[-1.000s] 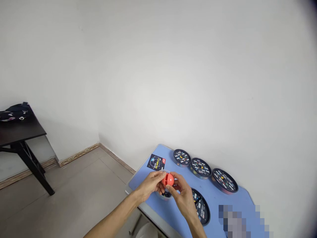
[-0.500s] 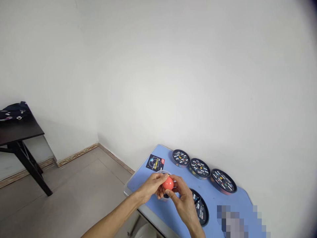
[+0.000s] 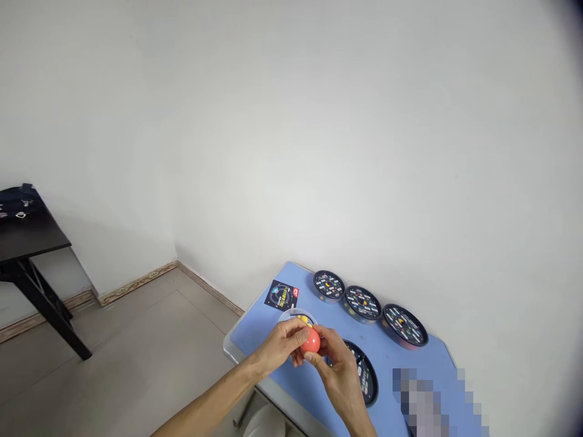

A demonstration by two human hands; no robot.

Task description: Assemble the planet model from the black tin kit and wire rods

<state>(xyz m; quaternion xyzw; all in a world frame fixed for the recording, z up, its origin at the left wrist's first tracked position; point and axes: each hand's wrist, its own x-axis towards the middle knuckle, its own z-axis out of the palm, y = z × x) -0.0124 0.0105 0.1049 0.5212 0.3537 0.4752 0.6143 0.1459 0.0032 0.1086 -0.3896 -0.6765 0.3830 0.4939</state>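
Observation:
A shiny red ball [image 3: 311, 340] is held between the fingers of my left hand [image 3: 279, 344] and my right hand [image 3: 337, 366]. Both thumbs press against it from the near side. Just under and behind my hands is a round clear container [image 3: 286, 315], with yellow pieces [image 3: 304, 319] showing inside; the rest of it is covered by my hands. Partly behind my right hand lies a round black lid [image 3: 367, 377] with printed labels on the blue table [image 3: 296, 388].
Three round tubs with black printed tops [image 3: 328, 284], [image 3: 363, 302], [image 3: 405, 324] line the wall side of the table. A black printed card [image 3: 282, 295] lies at the far left corner. A pixelated patch [image 3: 423, 403] covers the right. A black table [image 3: 34, 237] stands far left.
My hands have shifted a little toward me relative to the clear container, so its yellow contents now show. The red ball stays in both hands. The view has moved slightly.

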